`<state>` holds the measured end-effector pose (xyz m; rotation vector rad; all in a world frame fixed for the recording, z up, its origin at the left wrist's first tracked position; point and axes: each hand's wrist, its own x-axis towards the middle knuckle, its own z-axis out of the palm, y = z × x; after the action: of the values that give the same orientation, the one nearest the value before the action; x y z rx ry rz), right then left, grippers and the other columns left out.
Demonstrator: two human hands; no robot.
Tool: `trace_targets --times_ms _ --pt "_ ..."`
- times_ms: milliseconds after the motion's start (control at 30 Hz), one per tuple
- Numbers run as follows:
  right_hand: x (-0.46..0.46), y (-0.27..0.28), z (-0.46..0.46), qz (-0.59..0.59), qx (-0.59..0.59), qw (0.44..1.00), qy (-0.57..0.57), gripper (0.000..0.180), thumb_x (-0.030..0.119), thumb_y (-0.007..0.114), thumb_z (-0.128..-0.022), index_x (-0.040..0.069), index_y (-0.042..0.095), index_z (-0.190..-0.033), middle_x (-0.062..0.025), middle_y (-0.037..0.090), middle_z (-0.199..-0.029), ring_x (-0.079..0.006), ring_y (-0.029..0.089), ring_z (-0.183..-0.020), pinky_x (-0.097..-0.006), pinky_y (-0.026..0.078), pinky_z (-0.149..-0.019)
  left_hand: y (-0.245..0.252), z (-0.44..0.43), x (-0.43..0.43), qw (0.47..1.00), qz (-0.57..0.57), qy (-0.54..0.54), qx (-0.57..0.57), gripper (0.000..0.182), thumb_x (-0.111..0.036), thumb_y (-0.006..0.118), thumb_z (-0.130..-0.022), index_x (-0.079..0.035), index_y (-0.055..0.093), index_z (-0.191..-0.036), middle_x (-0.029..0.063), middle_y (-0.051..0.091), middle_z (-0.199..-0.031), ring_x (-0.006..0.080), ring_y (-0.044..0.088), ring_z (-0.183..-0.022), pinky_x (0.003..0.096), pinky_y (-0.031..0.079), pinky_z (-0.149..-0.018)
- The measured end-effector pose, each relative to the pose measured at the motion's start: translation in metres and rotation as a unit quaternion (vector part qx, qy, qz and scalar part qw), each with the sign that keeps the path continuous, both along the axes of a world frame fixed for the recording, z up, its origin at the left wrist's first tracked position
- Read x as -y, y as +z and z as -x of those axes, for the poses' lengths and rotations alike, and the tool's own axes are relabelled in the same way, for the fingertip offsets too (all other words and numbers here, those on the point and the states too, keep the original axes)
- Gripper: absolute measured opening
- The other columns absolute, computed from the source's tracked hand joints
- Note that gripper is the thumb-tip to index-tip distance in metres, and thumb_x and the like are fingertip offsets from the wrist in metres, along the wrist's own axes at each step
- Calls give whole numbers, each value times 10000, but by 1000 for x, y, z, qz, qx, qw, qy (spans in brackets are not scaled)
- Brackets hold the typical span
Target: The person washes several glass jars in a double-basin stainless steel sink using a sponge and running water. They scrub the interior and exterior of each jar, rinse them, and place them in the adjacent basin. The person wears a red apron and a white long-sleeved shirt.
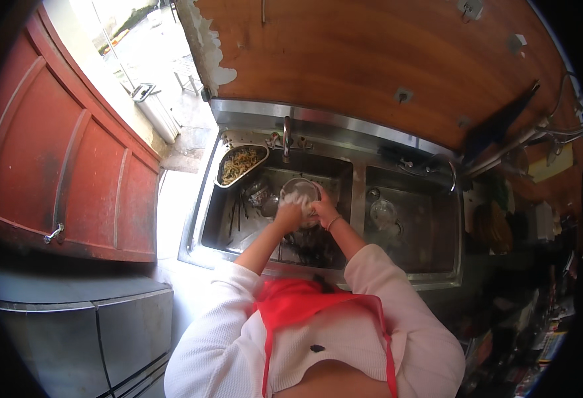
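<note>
Over the left basin point(340, 174) of a steel double sink, my right hand point(325, 208) grips the right side of a round, pale bowl point(291, 185). My left hand point(289, 217) presses a whitish cloth point(299, 199) against the inside of this bowl; its fingers are partly hidden by the cloth. Just left of the bowl lie a small metal bowl point(270, 207) and a clear, glass-like container point(257, 193). Several dark chopsticks point(237, 214) rest farther left in the basin. What lies under my hands is dark and hard to make out.
A triangular strainer basket point(217, 180) with food scraps sits at the back left corner. Behind the basin rises a faucet point(286, 139). The right basin point(425, 248) holds a clear bowl-like item point(383, 213) under a curved tap point(452, 176). A red door point(92, 174) stands at left.
</note>
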<state>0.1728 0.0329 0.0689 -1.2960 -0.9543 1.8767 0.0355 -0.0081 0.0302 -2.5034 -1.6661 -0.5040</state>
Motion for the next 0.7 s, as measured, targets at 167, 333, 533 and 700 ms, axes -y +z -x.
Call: trace_targets --times_ms 167,333,533,700 --pt "22 -20 -6 -3 -37 999 11 735 -103 393 -670 244 362 -1317 -88 474 -1191 -330 530 -1005 -589 535 -650 8 9 -20 977 214 4 8 310 -192 574 -752 -37 600 -1019 148 592 -1082 310 556 -1026 399 472 -811" --pt "16 1 5 43 -90 995 17 754 -112 385 -665 248 354 -1327 -106 494 -1178 -363 556 -982 -567 547 -630 -46 -5 -37 955 293 26 40 308 -302 546 -791 -11 641 -831 154 627 -948 301 604 -917 418 489 -744" --pt "19 -25 2 50 -34 998 26 698 -55 374 -716 275 341 -1330 -101 486 -1204 -386 542 -1000 -588 538 -591 1 5 -25 988 141 -40 53 404 -334 599 -756 -62 571 -1055 166 587 -1038 305 544 -1035 448 442 -815" --pt "-5 -28 -13 -63 7 996 59 550 -46 417 -752 159 451 -1261 -102 540 -1145 -283 568 -992 -450 543 -746 -8 -4 -14 947 263 -184 5 294 -210 572 -757 -54 539 -1005 129 611 -982 295 592 -923 395 463 -719"
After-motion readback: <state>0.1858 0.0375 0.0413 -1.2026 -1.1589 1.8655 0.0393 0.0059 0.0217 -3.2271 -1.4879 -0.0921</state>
